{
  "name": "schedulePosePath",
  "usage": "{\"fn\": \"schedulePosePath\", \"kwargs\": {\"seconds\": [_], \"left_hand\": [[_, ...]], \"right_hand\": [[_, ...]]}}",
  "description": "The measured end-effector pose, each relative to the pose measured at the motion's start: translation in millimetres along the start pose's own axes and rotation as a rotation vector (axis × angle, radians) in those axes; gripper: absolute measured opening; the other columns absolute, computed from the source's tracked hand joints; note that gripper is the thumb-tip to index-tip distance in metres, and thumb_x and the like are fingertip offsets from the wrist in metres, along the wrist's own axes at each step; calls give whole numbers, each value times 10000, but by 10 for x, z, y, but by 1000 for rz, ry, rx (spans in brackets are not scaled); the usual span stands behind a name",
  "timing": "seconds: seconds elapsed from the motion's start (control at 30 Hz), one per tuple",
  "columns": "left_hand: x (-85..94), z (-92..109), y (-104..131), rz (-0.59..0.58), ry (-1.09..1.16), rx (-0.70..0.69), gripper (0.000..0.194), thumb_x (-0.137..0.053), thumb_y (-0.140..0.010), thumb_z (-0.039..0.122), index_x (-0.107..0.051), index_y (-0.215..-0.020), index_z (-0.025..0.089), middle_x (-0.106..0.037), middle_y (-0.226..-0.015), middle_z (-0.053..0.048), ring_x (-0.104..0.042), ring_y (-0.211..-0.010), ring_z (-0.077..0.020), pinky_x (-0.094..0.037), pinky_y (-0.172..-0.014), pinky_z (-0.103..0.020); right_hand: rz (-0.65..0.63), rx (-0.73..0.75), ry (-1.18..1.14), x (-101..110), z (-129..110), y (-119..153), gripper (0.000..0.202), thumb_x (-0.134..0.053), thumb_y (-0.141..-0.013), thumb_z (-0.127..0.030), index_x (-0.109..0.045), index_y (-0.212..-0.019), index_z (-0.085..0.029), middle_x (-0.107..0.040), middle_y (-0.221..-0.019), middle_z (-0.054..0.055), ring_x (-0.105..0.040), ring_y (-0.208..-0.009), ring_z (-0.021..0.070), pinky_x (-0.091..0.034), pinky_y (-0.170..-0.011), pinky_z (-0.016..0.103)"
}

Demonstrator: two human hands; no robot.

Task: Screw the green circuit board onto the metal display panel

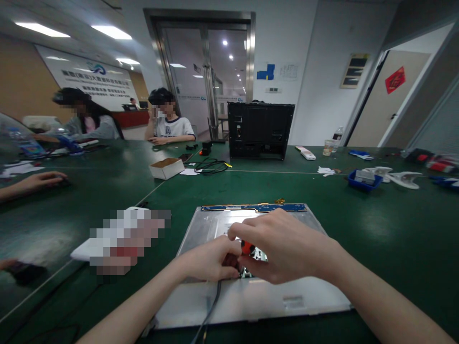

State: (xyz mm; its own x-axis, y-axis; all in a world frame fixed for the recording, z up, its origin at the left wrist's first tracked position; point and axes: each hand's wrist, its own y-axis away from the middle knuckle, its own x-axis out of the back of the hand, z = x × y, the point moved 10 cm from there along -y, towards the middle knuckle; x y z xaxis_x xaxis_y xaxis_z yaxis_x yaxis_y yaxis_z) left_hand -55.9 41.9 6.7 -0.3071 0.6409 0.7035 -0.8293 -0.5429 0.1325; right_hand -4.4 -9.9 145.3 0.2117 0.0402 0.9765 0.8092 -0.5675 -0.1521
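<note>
A metal-backed panel (201,229) lies flat on the green table, with a blue circuit strip (229,208) along its far edge. Over its middle, my right hand (283,243) is curled round a red and black tool handle (247,247). My left hand (215,258) is closed just left of the handle, its fingertips low over a green circuit board (258,255); what it holds, if anything, is hidden. A dark cable (215,306) runs from under my left hand over the near edge of the panel.
An open white box (167,168), black cables (211,166) and an upright black monitor-like unit (261,130) stand beyond the panel. A blue tray (365,180) is at the right. Two seated people are across the table; another person's hand (46,180) rests at the left.
</note>
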Motion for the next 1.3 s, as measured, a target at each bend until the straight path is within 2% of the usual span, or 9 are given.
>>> {"fn": "schedulePosePath", "kwargs": {"seconds": [0.17, 0.3, 0.43, 0.63, 0.73, 0.87, 1.07, 1.2, 1.3], "left_hand": [[-3, 7, 6, -5, 44, 54, 112, -658, -767, 233, -664, -859, 171, -616, -764, -3, -558, -682, -167, -412, -583, -248], [-12, 17, 2, -11, 42, 42, 121, -673, -764, 238, -671, -862, 167, -609, -749, -5, -546, -666, -163, -397, -576, -245], [-25, -13, 0, -17, 33, 33, 147, -670, -782, 241, -686, -907, 165, -634, -774, -17, -566, -704, -179, -416, -609, -256], [-40, -42, 19, -6, 56, 70, 165, -651, -766, 222, -681, -919, 168, -630, -788, -13, -570, -710, -179, -436, -621, -267], [-45, -29, 16, -1, 62, 53, 134, -652, -760, 212, -666, -884, 163, -621, -773, -10, -564, -702, -173, -428, -612, -262], [-38, 22, -4, -7, 69, -7, 85, -648, -764, 186, -648, -845, 158, -612, -750, -5, -550, -673, -159, -405, -585, -248], [-32, 20, -12, -41, 121, 35, 83, -659, -753, 195, -646, -828, 162, -594, -729, 8, -553, -657, -151, -426, -578, -245], [-29, 26, -14, -35, 143, 38, 92, -653, -741, 189, -660, -827, 161, -607, -714, 11, -549, -642, -143, -432, -573, -238], [-12, 47, -15, -16, 132, 20, 91, -652, -730, 180, -653, -819, 162, -612, -715, 9, -549, -637, -143, -422, -561, -235]], "right_hand": [[-21, -54, 37, -29, 64, -16, 117, -585, -958, -294, -587, -886, -202, -684, -739, -4, -536, -624, 124, -217, -549, 267], [3, -36, 45, -12, 34, -18, 43, -592, -903, -235, -578, -919, -197, -702, -787, 5, -536, -618, 124, -224, -539, 267], [21, -13, 36, 13, 9, 1, 147, -617, -851, -229, -560, -982, -195, -715, -862, 16, -548, -637, 128, -230, -536, 264], [-17, -82, 27, -9, 83, -20, 132, -578, -968, -318, -585, -906, -202, -716, -799, 14, -579, -655, 133, -222, -558, 273], [-14, -97, 44, -11, 89, -25, 55, -575, -935, -241, -597, -956, -194, -725, -825, 23, -571, -643, 131, -222, -552, 277], [10, -47, 49, 2, 43, -7, 143, -605, -865, -227, -583, -1002, -190, -725, -878, 31, -567, -653, 137, -227, -545, 272], [6, -112, 43, -3, 120, -19, 164, -592, -953, -340, -606, -1037, -199, -749, -859, 41, -618, -682, 160, -238, -573, 275], [-5, -141, 67, -7, 134, -20, 135, -577, -917, -235, -608, -1040, -189, -746, -861, 39, -619, -678, 157, -234, -564, 278], [9, -108, 62, 14, 96, -5, 182, -594, -869, -221, -602, -1046, -182, -738, -899, 43, -616, -684, 158, -232, -551, 277]]}}
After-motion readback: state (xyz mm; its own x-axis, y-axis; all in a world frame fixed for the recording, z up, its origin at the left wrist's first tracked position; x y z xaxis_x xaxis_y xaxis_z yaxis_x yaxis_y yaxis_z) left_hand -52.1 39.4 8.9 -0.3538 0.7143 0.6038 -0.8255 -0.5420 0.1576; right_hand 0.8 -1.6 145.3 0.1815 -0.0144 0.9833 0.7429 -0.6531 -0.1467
